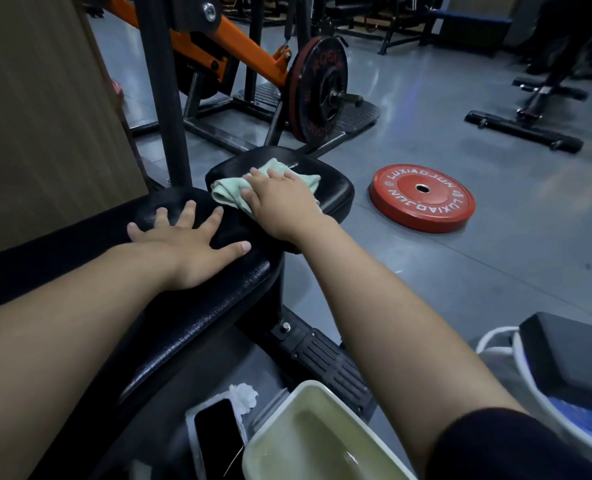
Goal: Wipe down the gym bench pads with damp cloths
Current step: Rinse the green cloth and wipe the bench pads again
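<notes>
Grey gym floor point(426, 271); black bench pads point(329, 188) glossy.

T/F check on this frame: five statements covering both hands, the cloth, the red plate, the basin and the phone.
1. The right hand presses a green cloth on the small black pad. True.
2. The left hand holds a second cloth. False: it lies flat, fingers spread, on the long pad, holding nothing.
3. The red plate is loaded on the machine. False: it lies flat on the floor.
4. The basin holds liquid. True.
5. The phone lies in the basin. False: it lies beside it.
</notes>
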Tool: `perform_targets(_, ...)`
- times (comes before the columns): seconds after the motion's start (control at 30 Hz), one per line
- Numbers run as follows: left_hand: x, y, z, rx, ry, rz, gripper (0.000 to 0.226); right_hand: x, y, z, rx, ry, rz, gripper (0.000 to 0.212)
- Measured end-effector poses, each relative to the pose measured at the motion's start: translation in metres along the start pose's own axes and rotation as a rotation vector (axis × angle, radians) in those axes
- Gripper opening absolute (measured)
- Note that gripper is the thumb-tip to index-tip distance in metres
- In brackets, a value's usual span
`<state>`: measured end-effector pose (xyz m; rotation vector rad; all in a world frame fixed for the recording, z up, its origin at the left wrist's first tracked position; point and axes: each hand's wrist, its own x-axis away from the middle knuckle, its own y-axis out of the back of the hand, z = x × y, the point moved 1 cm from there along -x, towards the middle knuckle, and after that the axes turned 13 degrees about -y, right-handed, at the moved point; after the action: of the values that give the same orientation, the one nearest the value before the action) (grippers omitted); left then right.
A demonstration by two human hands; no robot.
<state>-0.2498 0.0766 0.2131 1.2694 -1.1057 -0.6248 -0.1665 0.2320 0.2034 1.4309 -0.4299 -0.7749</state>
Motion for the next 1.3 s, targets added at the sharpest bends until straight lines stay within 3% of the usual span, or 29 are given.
perform_targets(0.1, 0.001, 0.002, -0.001, 0.005, -0.002, -0.015, 0.092, -0.002, 0.003, 0.008, -0.049, -0.052, -0.006, 0.044)
perform_targets(0.23, 0.003, 0.01, 0.002, 0.021, -0.018, -0.03, 0.095, 0.005, 0.015, 0.005, -0.306, -0.15, 0.052, 0.037)
perform_targets(0.33, 0.009, 0.015, 0.01, 0.078, -0.031, -0.102, 0.091, 0.02, 0.027, 0.005, -0.475, -0.129, 0.175, 0.039)
perform_targets(0.43, 0.026, 0.011, 0.027, 0.155, -0.022, -0.164, 0.085, 0.047, 0.028, 0.02, -0.575, -0.022, 0.408, 0.037)
perform_targets(0.5, 0.041, 0.005, 0.04, 0.121, -0.022, -0.163, 0.079, 0.066, 0.019, 0.036, -0.414, 0.112, 0.467, 0.055)
perform_targets(0.6, 0.066, -0.003, 0.058, 0.046, 0.025, -0.124, 0.08, 0.091, 0.009, 0.057, -0.1, 0.262, 0.317, 0.055)
perform_targets(0.83, 0.096, -0.011, 0.081, 0.066, 0.096, 0.009, 0.11, 0.064, 0.005, 0.087, -0.013, 0.254, 0.325, 0.06)
perform_targets(1.07, 0.09, -0.015, 0.084, 0.067, 0.101, 0.049, 0.108, -0.018, -0.016, 0.137, 0.055, 0.131, 0.331, 0.062)
perform_targets(1.3, 0.096, -0.013, 0.082, 0.076, 0.104, 0.04, 0.107, 0.015, -0.004, 0.122, 0.023, 0.179, 0.346, 0.061)
